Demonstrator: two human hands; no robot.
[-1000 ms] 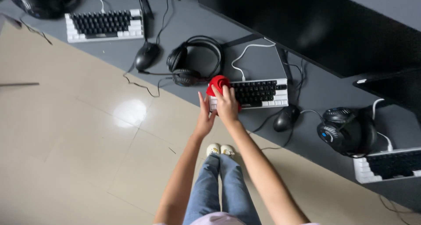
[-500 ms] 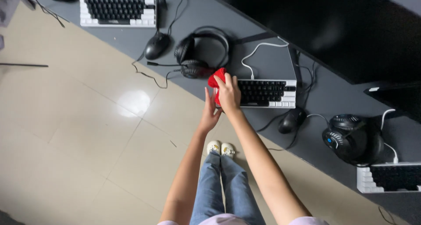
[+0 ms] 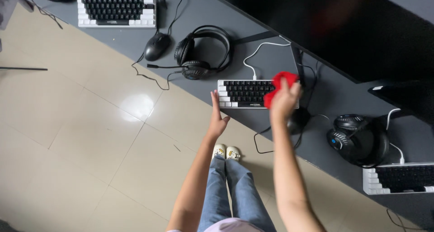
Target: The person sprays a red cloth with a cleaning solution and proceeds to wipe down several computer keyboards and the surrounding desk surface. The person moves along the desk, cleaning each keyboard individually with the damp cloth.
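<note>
Head view shows the right hand (image 3: pixel 284 103) with fingers pinching a red cloth (image 3: pixel 279 85) on the right end of the middle keyboard (image 3: pixel 246 93), the left hand (image 3: pixel 217 119), fingers pressed together, bracing its left edge; wiping seems underway, calling next for a steady pass across the keys.

Single head-worn view, looking steeply down from standing height: grey desk (image 3: pixel 316 105) crosses the upper right of the frame, tiled floor (image 3: pixel 81 137) the lower left.

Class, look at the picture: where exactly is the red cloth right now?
In the head view, the crumpled red cloth sits right of centre, gripped by the right hand over the right end of the black-and-white keyboard.
</note>
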